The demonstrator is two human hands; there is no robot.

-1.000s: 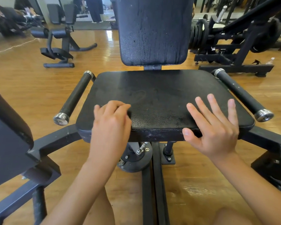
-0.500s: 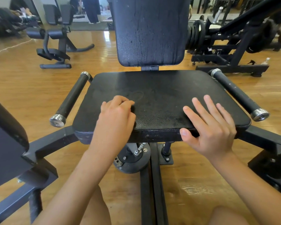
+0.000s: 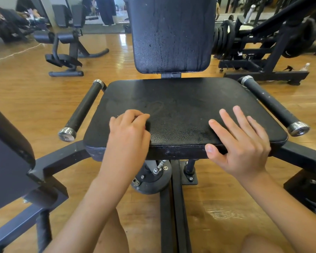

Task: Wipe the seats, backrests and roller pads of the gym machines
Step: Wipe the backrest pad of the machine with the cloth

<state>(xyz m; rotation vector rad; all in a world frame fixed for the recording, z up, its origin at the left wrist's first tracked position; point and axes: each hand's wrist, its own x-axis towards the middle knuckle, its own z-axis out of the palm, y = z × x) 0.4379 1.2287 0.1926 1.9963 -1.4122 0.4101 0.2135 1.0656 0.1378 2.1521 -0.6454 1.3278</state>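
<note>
Wooden gym floor (image 3: 35,99), black seat (image 3: 190,106), right hand (image 3: 243,143) flat on it, left hand (image 3: 129,130) curled, any hold hidden

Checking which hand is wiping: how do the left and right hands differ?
The left hand has curled fingers; the right hand has straight, spread ones. The left hand sits left of centre on the seat; the right hand lies near its right front corner, thumb over the front edge. Both rest on the seat. I cannot make out a cloth.

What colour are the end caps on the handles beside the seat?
Silver metal end caps, on black handles; clearest in the head view.
</note>
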